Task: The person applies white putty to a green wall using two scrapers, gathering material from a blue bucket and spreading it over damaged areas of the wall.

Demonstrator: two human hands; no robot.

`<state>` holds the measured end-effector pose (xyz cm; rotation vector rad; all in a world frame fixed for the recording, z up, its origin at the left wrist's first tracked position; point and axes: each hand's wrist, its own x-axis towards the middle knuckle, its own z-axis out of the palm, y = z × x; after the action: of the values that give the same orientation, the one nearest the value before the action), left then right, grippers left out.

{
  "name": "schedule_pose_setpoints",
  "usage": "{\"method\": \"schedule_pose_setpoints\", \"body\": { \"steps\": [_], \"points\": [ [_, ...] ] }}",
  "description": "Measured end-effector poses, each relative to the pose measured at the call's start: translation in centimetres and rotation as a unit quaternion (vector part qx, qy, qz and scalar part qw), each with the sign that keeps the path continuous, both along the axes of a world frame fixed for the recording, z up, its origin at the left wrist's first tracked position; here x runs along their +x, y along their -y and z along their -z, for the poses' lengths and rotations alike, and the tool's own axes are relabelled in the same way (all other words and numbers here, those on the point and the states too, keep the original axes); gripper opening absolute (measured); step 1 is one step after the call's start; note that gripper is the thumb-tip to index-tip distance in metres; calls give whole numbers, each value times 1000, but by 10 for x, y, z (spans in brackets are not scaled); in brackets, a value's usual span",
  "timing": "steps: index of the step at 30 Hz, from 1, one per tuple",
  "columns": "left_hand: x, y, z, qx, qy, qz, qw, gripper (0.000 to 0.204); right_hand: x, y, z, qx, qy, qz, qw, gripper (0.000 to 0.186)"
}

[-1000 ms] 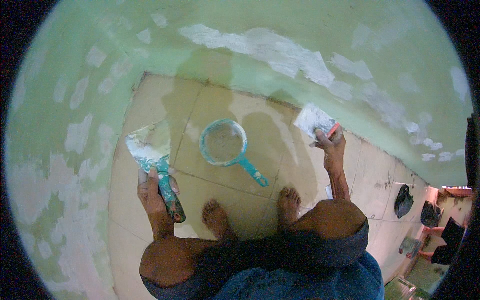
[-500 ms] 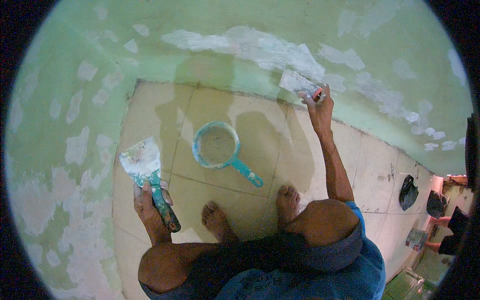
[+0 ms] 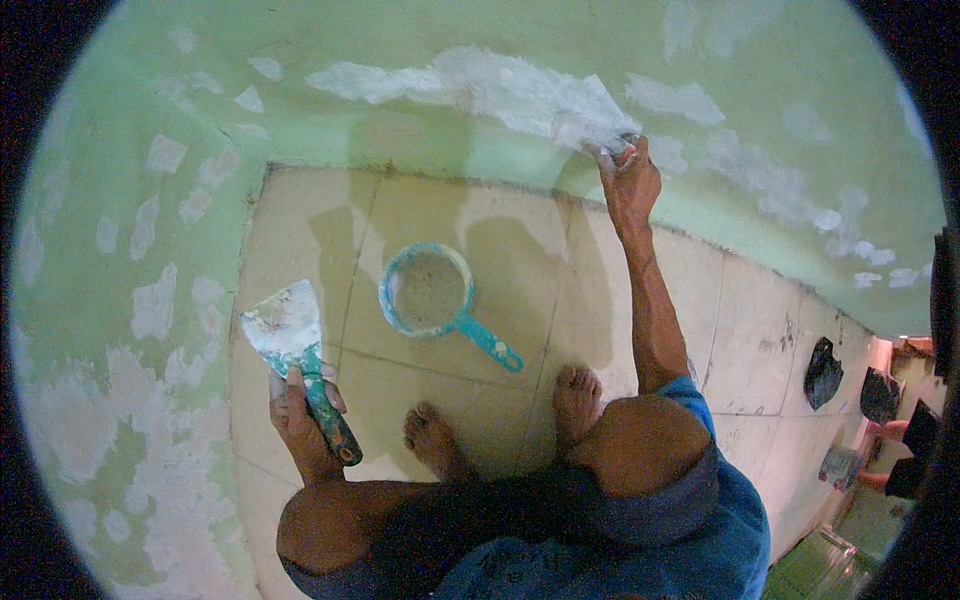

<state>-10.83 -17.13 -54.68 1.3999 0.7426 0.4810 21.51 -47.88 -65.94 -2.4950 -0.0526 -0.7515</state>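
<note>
My left hand point(image 3: 303, 412) is closed round the green handle of a wide putty knife point(image 3: 285, 325), its blade pointing up and smeared with white putty. Against the green wall point(image 3: 500, 140) low down, my right hand point(image 3: 630, 175) grips a smaller putty knife point(image 3: 590, 133); its blade lies over a long white putty patch point(image 3: 500, 88). Part of that knife's handle is hidden by my fingers. Between my arms, a turquoise long-handled dipper point(image 3: 467, 320) rests on the floor with greyish putty inside.
Pale floor tiles point(image 3: 510, 430) meet the wall along a dark joint. More white patches point(image 3: 155, 305) cover the left wall. My bare feet point(image 3: 435, 440) stand just behind the dipper. At the far right are black bags point(image 3: 824, 375) and another person's arm point(image 3: 880, 482).
My right hand has moved up and slightly left, bringing its putty knife onto the wall's white patch. The left hand still holds its putty knife in nearly the same place.
</note>
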Motion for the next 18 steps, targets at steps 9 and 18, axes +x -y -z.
{"method": "schedule_pose_setpoints", "body": {
  "steps": [9, 18],
  "points": [
    [-3, -9, 10, -10, 9, -5, 1000, 17, -4, 58, 31, -32, 49, 34, 998, 55],
    [-1, -2, 3, -25, -11, -30, 999, 20, -72, 70, -16, -26, -26, -20, 999, 34]
  ]
}}
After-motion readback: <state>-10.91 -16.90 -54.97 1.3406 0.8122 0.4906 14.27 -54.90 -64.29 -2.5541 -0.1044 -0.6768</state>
